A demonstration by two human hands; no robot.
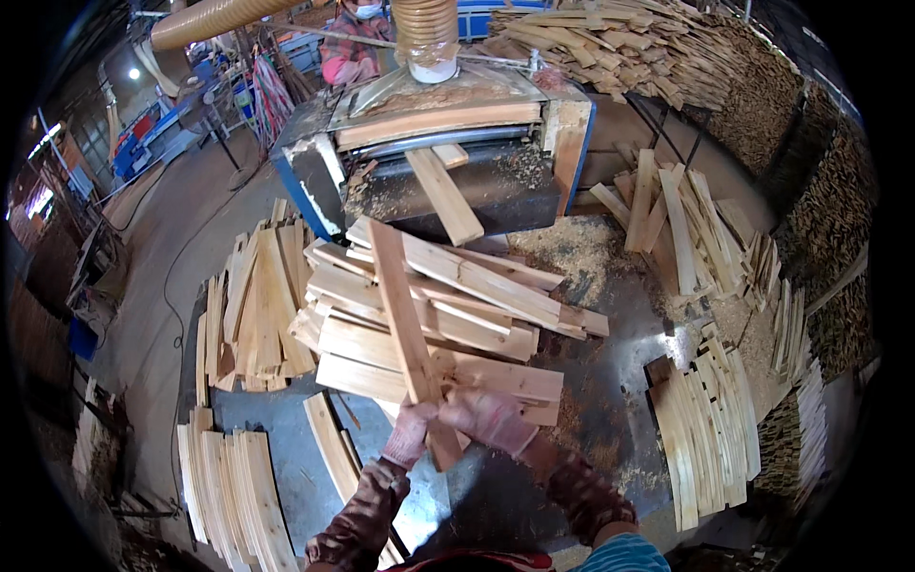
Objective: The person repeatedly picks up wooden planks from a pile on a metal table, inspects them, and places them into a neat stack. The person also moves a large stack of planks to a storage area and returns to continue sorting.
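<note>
A long wooden board (396,305) slants up and away from me over a heap of loose boards. Near its lower end my left hand (411,433), in a pale pinkish glove, is closed on its left edge. From the other side my right hand (486,419), gloved the same way, is closed at the board's right edge; its fingertips are partly hidden. Beneath lies the pile of planed boards (362,345), stacked crosswise on the dark metal table. Beyond it, another board (444,197) sticks out of the planing machine (457,121) with a shorter piece beside it.
Board stacks stand on the left (262,305), at the near left (238,496) and at the near right (705,429). Wood shavings (577,253) litter the table's far side. A ribbed hose (424,29) rises from the machine. A masked person (353,43) stands behind it.
</note>
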